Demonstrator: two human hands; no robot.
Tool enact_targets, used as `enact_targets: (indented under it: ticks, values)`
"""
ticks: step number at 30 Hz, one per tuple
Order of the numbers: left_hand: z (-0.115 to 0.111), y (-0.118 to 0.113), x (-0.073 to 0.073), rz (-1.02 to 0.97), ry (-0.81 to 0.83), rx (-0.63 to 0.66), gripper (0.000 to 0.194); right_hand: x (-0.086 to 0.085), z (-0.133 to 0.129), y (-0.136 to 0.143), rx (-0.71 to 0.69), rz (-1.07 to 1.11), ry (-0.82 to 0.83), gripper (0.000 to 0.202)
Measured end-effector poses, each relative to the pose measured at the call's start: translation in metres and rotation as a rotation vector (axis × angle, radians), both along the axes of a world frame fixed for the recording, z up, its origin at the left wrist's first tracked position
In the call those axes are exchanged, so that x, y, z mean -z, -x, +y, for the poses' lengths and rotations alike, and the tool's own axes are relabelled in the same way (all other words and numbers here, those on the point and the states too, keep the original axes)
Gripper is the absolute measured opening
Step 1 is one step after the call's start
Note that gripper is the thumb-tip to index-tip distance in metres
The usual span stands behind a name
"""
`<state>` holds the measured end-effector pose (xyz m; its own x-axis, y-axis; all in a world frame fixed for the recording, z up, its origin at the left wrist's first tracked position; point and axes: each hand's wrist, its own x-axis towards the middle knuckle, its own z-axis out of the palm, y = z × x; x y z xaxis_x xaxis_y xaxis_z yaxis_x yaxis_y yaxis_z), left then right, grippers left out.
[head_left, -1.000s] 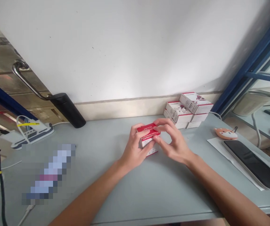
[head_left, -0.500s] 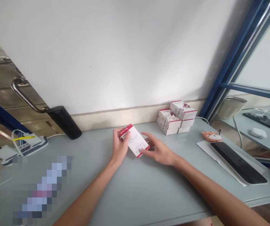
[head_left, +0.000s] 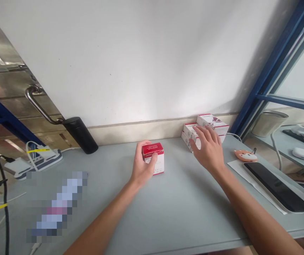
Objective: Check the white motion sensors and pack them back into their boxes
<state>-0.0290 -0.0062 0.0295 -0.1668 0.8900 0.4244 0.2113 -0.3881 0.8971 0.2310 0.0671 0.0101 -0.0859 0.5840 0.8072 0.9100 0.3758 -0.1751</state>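
- The desk [head_left: 167,216] is bearing everything noted below; clock directions are taken from the held box.
- The stack [head_left: 222,128], red-and-white boxes, is standing at two o'clock, close to the wall.
- The right hand [head_left: 208,152] is hovering at the stack with fingers open and spread; whether a fingertip is touching cannot be told. Good handling, in my judgement, is calling for a level approach, pinching one box by opposite sides without nudging its neighbours.
- The left hand [head_left: 140,166] is gripping the box, its thumb pressing the front face. A light, even pressure is probably serving best, sparing the card from denting.
- The phone [head_left: 277,187] is lying between three and four o'clock, partly over white paper.
- The bottle [head_left: 80,136] is leaning in view near ten o'clock.
- The box [head_left: 159,163] is sitting upright, red top uppermost, apparently resting on the desk.
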Motion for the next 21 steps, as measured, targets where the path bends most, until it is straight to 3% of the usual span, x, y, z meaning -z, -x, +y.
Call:
enact_targets:
  ticks: [3,7,14,18,21]
  values:
    - [-0.003,-0.006,-0.003,-0.053,0.046,-0.001,0.032,0.011,0.01,-0.01,0.05,-0.108,0.017,0.05]
    - [-0.007,-0.011,-0.01,-0.128,0.104,-0.02,0.033,0.02,0.019,-0.012,0.094,-0.135,0.007,0.039]
    - [-0.008,-0.008,-0.023,-0.05,0.083,-0.042,0.036,0.015,0.023,-0.014,0.084,-0.071,-0.099,0.022]
    - [-0.006,-0.006,-0.02,-0.138,-0.002,-0.037,0.042,0.013,0.022,-0.016,0.071,-0.028,-0.14,0.02]
    - [-0.004,-0.004,-0.015,-0.101,-0.024,-0.008,0.043,0.013,0.023,-0.016,-0.015,0.095,-0.156,0.021]
